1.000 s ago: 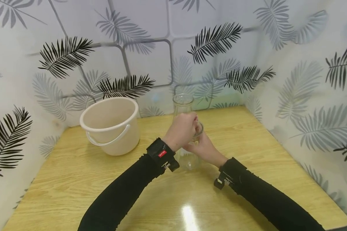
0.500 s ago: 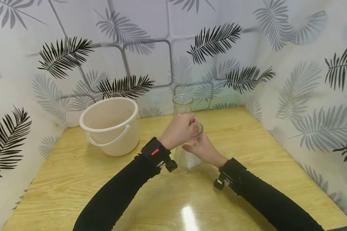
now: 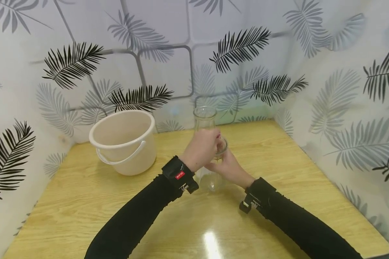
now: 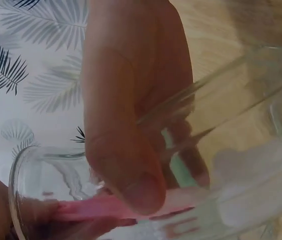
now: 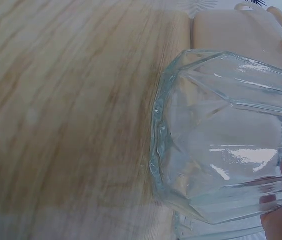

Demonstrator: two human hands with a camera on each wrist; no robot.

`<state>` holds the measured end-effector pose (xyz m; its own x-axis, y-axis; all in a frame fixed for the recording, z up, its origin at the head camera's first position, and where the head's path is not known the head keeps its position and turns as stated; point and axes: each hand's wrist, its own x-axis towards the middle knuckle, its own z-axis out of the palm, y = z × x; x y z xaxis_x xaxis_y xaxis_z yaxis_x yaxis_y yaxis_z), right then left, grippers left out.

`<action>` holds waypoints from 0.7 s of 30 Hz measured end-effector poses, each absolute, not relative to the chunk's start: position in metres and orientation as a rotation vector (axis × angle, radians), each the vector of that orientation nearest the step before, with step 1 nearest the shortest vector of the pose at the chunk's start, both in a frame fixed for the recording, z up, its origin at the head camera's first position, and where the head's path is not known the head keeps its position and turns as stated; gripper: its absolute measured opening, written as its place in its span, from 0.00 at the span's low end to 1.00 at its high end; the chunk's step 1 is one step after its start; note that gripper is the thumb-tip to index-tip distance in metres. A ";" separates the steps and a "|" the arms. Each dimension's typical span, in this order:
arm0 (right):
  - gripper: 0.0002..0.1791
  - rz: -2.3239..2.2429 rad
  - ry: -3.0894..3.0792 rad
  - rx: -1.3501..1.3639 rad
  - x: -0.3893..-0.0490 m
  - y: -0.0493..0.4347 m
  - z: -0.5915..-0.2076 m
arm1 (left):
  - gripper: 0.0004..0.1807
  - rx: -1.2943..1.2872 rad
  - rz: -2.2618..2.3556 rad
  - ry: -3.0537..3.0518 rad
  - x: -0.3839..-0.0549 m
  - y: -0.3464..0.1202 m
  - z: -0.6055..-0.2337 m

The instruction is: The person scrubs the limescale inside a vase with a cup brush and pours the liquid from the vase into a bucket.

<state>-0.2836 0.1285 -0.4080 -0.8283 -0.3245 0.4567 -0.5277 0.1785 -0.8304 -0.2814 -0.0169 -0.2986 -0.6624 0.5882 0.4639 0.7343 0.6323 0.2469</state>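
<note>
My left hand (image 3: pixel 201 149) is at the mouth of a clear glass vase (image 3: pixel 210 182) and pinches the pink handle (image 4: pixel 106 207) of what looks like a bottle brush. Its pale, soft-looking head (image 4: pixel 258 172) shows blurred through the glass. Curled round the vase's neck from the right is my right hand (image 3: pixel 229 167), its thumb along the glass in the left wrist view. The right wrist view shows the faceted base of the vase (image 5: pixel 221 125) close over the table. A second glass vase (image 3: pixel 205 117) stands just behind, partly hidden by my left hand.
A cream bucket (image 3: pixel 139 158) with a white handle stands on the wooden table (image 3: pixel 94 201) to the left. Leaf-patterned sheeting (image 3: pixel 162 32) rises behind the table and along both sides.
My left hand turned and shifted left, showing the pink handle and a white head low in the vase, then turned back to the right. My right hand has hardly moved.
</note>
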 end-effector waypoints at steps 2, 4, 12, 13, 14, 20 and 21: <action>0.40 1.707 -2.271 0.830 -0.284 0.129 -0.408 | 0.08 -1.058 -0.673 -2.501 -0.282 -0.017 -0.299; 0.43 1.702 -2.268 0.829 -0.285 0.129 -0.408 | 0.08 -1.059 -0.740 -2.489 -0.283 -0.017 -0.299; 0.53 1.719 -2.299 0.806 -0.284 0.129 -0.407 | 0.08 -1.053 -0.849 -2.527 -0.282 -0.017 -0.298; 0.53 1.723 -2.300 0.806 -0.283 0.129 -0.406 | 0.08 -1.063 -0.856 -2.530 -0.282 -0.017 -0.297; 0.54 1.728 -2.303 0.805 -0.280 0.128 -0.403 | 0.09 -1.071 -0.866 -2.532 -0.281 -0.017 -0.297; 0.56 1.747 -2.313 0.813 -0.261 0.123 -0.384 | 0.09 -1.079 -0.964 -2.566 -0.278 -0.021 -0.294; 0.56 1.743 -2.315 0.812 -0.260 0.122 -0.384 | 0.09 -1.076 -0.971 -2.578 -0.278 -0.022 -0.293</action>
